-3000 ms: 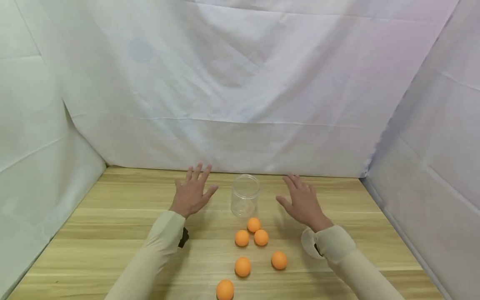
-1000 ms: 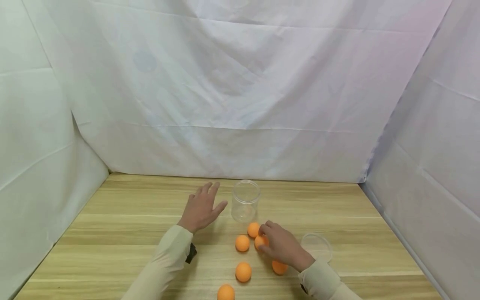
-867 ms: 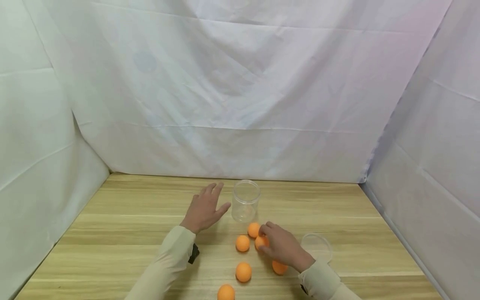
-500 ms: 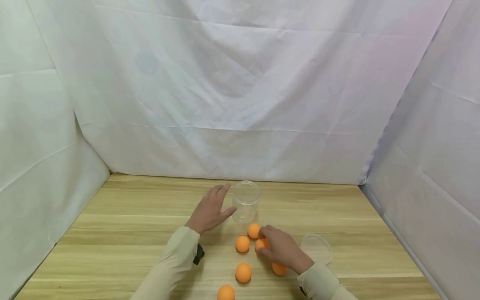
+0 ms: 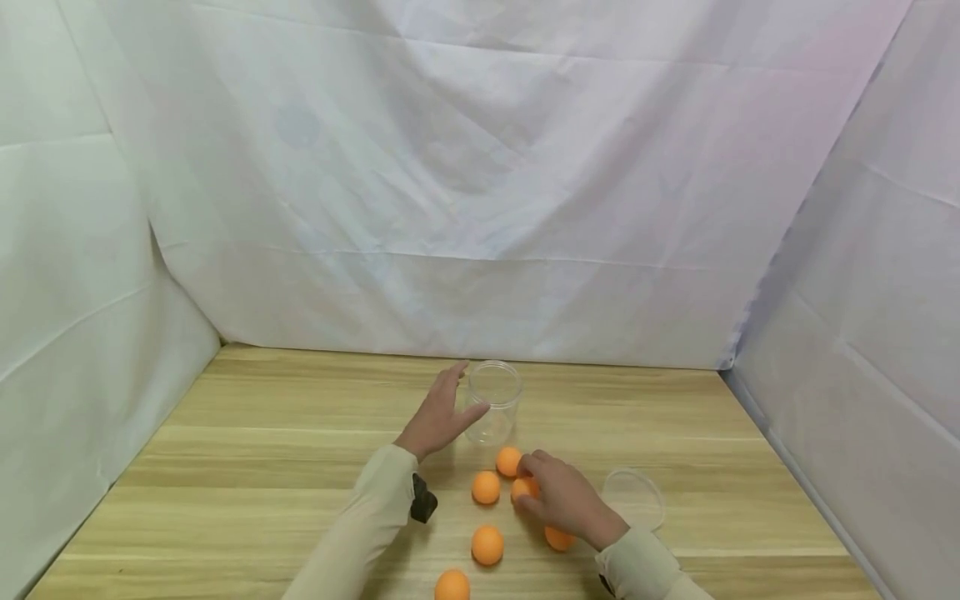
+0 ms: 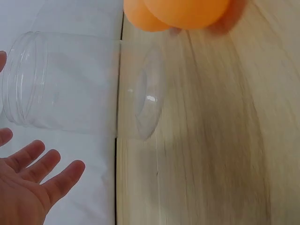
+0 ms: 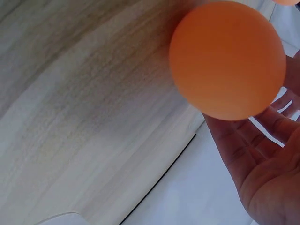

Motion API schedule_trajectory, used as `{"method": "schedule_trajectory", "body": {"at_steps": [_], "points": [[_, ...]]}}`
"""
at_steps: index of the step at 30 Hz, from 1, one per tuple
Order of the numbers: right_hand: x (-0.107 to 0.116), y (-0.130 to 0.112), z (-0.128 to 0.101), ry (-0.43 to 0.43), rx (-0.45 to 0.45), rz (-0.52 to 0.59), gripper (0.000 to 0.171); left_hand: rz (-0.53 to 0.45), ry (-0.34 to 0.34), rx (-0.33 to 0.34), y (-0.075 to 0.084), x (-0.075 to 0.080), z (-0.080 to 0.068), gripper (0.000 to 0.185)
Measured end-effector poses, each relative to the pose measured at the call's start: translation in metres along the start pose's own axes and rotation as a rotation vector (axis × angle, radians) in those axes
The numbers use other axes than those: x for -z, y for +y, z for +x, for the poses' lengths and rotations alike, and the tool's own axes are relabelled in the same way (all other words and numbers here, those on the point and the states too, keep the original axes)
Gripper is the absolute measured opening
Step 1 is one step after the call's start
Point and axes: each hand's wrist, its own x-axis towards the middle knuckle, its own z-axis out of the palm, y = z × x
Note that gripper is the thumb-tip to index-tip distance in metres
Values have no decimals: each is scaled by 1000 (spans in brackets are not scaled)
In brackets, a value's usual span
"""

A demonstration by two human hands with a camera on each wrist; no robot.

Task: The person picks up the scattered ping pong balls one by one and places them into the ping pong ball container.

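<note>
The left hand (image 5: 438, 417) is hovering right beside the clear plastic jar (image 5: 491, 402), fingers straight and spread, the thumb just at the jar's wall; from the head view I cannot tell whether it is actually touching. The left wrist view is showing the jar (image 6: 79, 86) standing apart from the open palm (image 6: 26, 187), with a gap between fingers and plastic. The jar is standing upright, mouth open, on the wooden table (image 5: 262, 467).

The right hand (image 5: 562, 500) is curling over an orange ball (image 5: 522, 487), fingers wrapped round it just below the jar; the right wrist view is showing that ball (image 7: 227, 58) sitting against the fingertips (image 7: 276, 126). Another ball (image 5: 508, 461) is lying just beyond the knuckles, one (image 5: 486, 487) just to the hand's left, one (image 5: 558, 539) is peeking out under the wrist. Two more (image 5: 487, 545) (image 5: 452, 586) are lying nearer the person. The clear lid (image 5: 634, 498) is resting flat just right of the right hand.
</note>
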Motion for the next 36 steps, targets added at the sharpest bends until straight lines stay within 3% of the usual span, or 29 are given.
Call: {"method": "schedule_trajectory", "body": {"at_steps": [10,19,29,36], "points": [[15,-4,2,18,37,-27,23,-70,-16,27,1,-6,9,81],[42,-10,6,21,93,-78,23,-36,-1,-2,6,-9,11,75],[70,-12,20,69,142,-106,20,-51,-4,10,4,-9,12,74],[88,-10,33,93,114,-112,19,-73,-33,2,1,-8,12,74]]}}
